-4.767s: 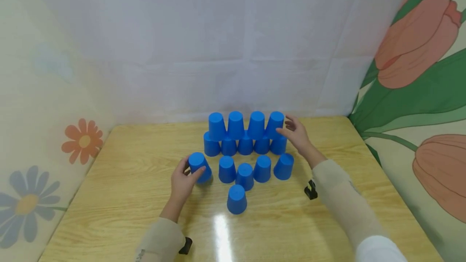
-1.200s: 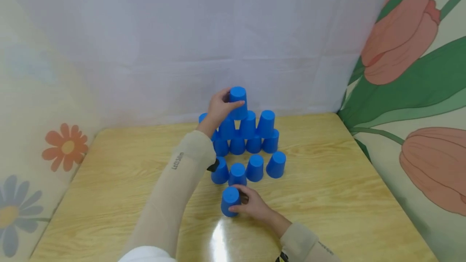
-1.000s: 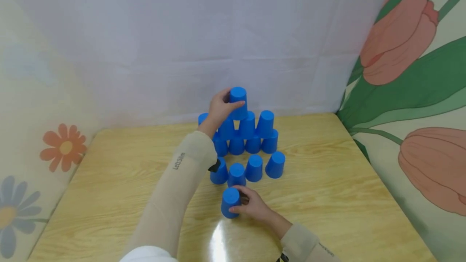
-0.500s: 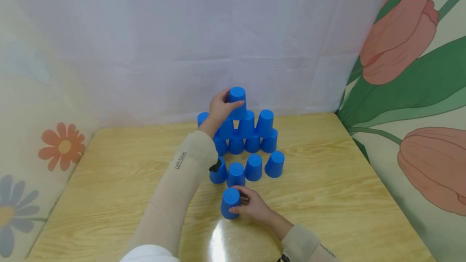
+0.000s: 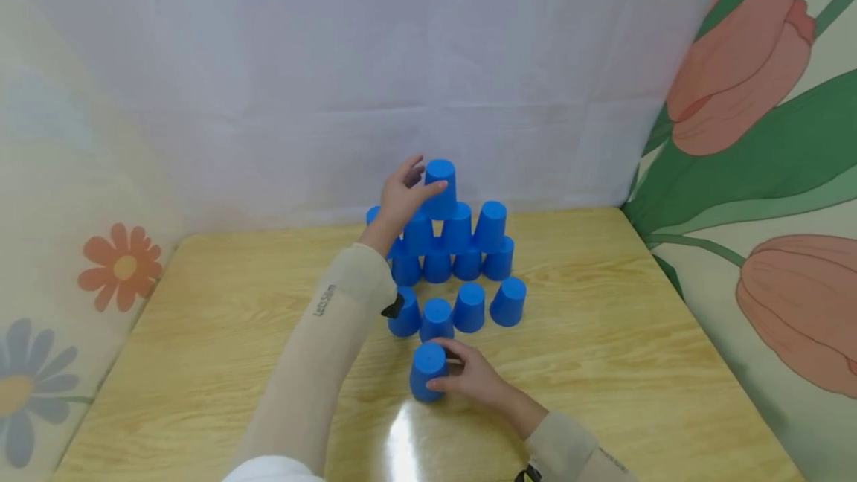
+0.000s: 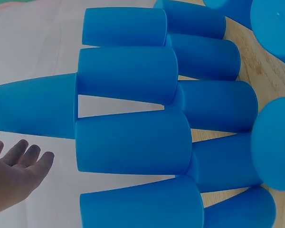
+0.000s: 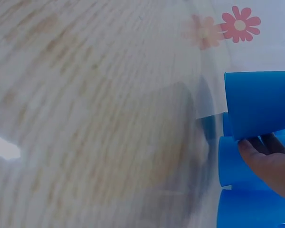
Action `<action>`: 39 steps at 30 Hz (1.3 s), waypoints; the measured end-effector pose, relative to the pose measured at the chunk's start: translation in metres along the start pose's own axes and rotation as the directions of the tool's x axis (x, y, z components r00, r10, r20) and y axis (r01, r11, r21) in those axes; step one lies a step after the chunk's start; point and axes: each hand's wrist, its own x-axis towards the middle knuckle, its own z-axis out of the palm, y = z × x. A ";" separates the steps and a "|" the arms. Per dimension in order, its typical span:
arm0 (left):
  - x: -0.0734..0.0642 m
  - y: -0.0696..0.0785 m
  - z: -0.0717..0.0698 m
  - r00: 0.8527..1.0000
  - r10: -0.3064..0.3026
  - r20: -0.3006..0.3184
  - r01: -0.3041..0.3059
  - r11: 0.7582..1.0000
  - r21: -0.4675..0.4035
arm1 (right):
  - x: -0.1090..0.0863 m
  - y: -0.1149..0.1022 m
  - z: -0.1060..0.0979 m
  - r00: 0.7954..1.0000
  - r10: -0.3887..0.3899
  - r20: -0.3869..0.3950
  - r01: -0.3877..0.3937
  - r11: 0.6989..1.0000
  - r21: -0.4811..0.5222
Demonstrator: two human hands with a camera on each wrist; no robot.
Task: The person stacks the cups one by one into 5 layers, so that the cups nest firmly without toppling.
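Observation:
One upside-down blue cup (image 5: 440, 192) forms a third tier, its rim on two cups of the row below. Beside it is my left hand (image 5: 400, 203); in the left wrist view the fingers of that hand (image 6: 19, 175) are spread and apart from the cup (image 6: 35, 107). My right hand (image 5: 477, 378) grips the foremost blue cup (image 5: 427, 370) from the right, thumb in front and a finger behind. I cannot tell whether this cup touches the table. The second row (image 5: 457, 229) stands on a bottom row (image 5: 437, 266); my left arm hides their left part.
Several loose upside-down blue cups, such as the rightmost cup (image 5: 509, 302), stand between the stack and my right hand. The wooden table (image 5: 623, 348) backs onto a white cloth (image 5: 321, 95). My left forearm (image 5: 301, 363) reaches over the table's middle.
My left hand has carried a cup from the table's left onto the third tier, and its fingers have just loosened. My right hand has moved from the second row to the foremost cup.

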 end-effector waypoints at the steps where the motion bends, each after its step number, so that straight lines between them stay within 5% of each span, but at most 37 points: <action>1: -0.001 0.001 -0.001 1.000 -0.006 -0.003 0.006 1.000 -0.002 | -0.001 -0.005 -0.001 1.000 -0.007 0.005 0.007 1.000 -0.003; 10: -0.012 0.003 -0.012 1.000 0.019 -0.020 -0.019 1.000 -0.020 | -0.007 -0.034 -0.011 0.994 -0.078 0.070 0.081 0.996 -0.044; 13: -0.005 -0.012 -0.014 0.999 0.051 -0.016 -0.051 0.998 -0.035 | -0.008 -0.041 -0.015 0.994 -0.084 0.072 0.089 0.994 -0.065; 17: 0.017 -0.051 -0.016 0.995 0.103 -0.012 -0.104 0.990 -0.090 | -0.011 -0.048 -0.021 0.994 -0.094 0.055 0.099 0.990 -0.104; 20: 0.005 -0.046 -0.021 0.989 0.146 -0.007 -0.146 0.985 -0.095 | -0.013 -0.053 -0.026 0.994 -0.100 0.044 0.105 0.987 -0.123; 25: -0.052 0.002 -0.030 0.979 0.200 0.027 -0.197 0.976 -0.089 | -0.017 -0.060 -0.035 0.990 -0.139 0.034 0.142 0.978 -0.151; 29: -0.076 0.012 -0.035 0.979 0.195 0.059 -0.189 0.977 -0.099 | -0.017 -0.059 -0.046 0.981 -0.195 0.021 0.195 0.965 -0.174; 39: -0.092 -0.038 -0.039 0.975 0.216 0.057 -0.206 0.969 -0.136 | -0.010 -0.060 -0.081 0.963 -0.266 -0.050 0.244 0.934 -0.263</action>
